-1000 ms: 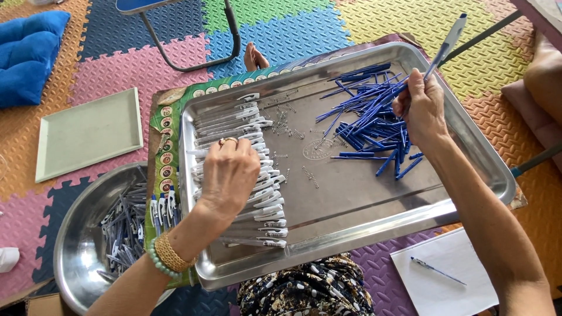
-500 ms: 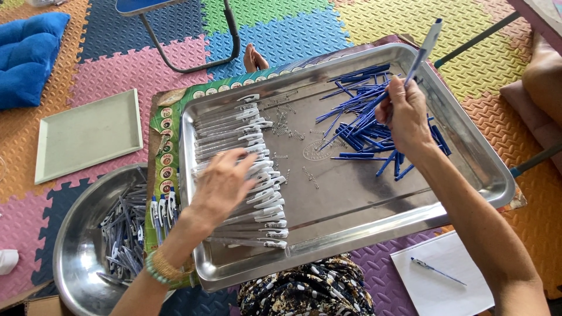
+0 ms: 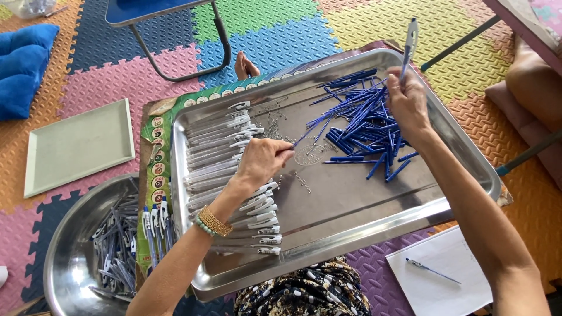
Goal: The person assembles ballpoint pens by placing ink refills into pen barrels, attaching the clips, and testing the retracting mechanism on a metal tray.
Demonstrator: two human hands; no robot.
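Since the earlier frame the left hand (image 3: 263,159) has lifted off the row of clear pen barrels (image 3: 231,181) and drawn toward the tray's middle, its fingers now pinched narrow on a blue refill (image 3: 304,136); the right hand (image 3: 408,102) has risen a little with its pen.

At far left a pale green square tray (image 3: 79,146) lies on the foam mat; below it a round steel bowl (image 3: 64,263) holds a heap of assembled pens; the big steel tray (image 3: 468,158) sits over a printed green sheet (image 3: 155,169). The barrels lie side by side along the tray's left part, clips toward the middle; small springs (image 3: 301,181) are scattered on the bare metal; the pile of blue refills (image 3: 363,126) lies right of centre. The right hand's fingers close round a half-built pen (image 3: 410,41), held upright above the pile.

These parts look light, stiff and slick; the refills seem thin enough to bend, so a fingertip pinch near one end probably suits them; the barrels are best taken mid-length. A finished pen (image 3: 433,270) rests on white paper (image 3: 439,281) at lower right.
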